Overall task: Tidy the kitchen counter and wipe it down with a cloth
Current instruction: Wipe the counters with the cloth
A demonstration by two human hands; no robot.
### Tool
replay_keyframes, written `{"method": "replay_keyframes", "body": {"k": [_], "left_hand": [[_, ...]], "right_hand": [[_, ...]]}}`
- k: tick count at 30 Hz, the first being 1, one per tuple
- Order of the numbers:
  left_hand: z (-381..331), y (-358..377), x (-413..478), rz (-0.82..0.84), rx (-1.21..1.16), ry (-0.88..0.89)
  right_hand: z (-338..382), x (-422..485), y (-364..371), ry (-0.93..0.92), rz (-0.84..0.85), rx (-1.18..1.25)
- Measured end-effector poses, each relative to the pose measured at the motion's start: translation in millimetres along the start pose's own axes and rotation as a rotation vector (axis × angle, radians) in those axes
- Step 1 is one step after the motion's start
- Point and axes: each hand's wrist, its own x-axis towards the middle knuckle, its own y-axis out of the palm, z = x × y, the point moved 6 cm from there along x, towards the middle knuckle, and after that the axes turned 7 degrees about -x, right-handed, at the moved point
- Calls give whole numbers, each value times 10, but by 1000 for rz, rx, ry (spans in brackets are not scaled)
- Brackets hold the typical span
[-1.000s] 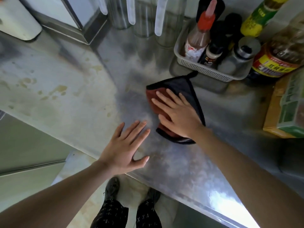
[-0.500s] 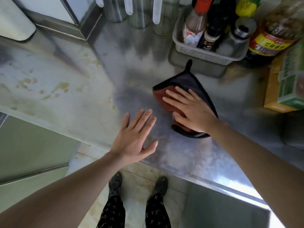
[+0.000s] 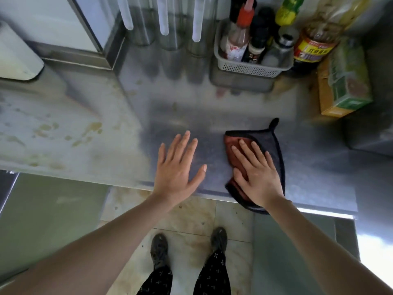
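Steel tabletop (image 3: 212,116) carried the red-and-grey cloth (image 3: 274,145) at its front edge, one corner hanging over the lip. Its long axis ran from that corner away to the loop at the far end. Our right hand (image 3: 257,179) lay flat on it, fingers straight, pressing down. Our left hand (image 3: 176,173) lay spread and empty on bare metal just beside the cloth. Brown stains (image 3: 91,128) sat well to the left, beyond the left hand, so we judged the coming sweep should run leftward.
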Motion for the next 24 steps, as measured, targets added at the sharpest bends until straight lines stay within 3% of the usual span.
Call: {"method": "replay_keyframes", "body": {"k": [3, 5, 7, 10, 13, 16, 19, 21, 24], "left_hand": [[634, -294, -107, -20, 139, -99], [1043, -434, -155, 13, 210, -161], [1256, -484, -184, 59, 237, -199], [1286, -467, -189, 79, 234, -187], [1281, -475, -186, 75, 224, -180], [1298, -468, -192, 86, 216, -191], [1297, -451, -197, 111, 222, -189], [1299, -453, -190, 116, 208, -186], [1301, -444, -188, 134, 203, -177]], "right_hand": [[38, -45, 9, 396, -13, 69], [318, -29, 32, 549, -3, 147], [745, 53, 57, 524, -4, 164], [1218, 170, 51, 300, -14, 100], [1018, 202, 56, 125, 47, 36], [517, 216, 0, 414, 19, 66], [682, 237, 36, 701, -9, 178], [1181, 289, 40, 648, -22, 188], [1862, 348, 19, 346, -21, 114]]}}
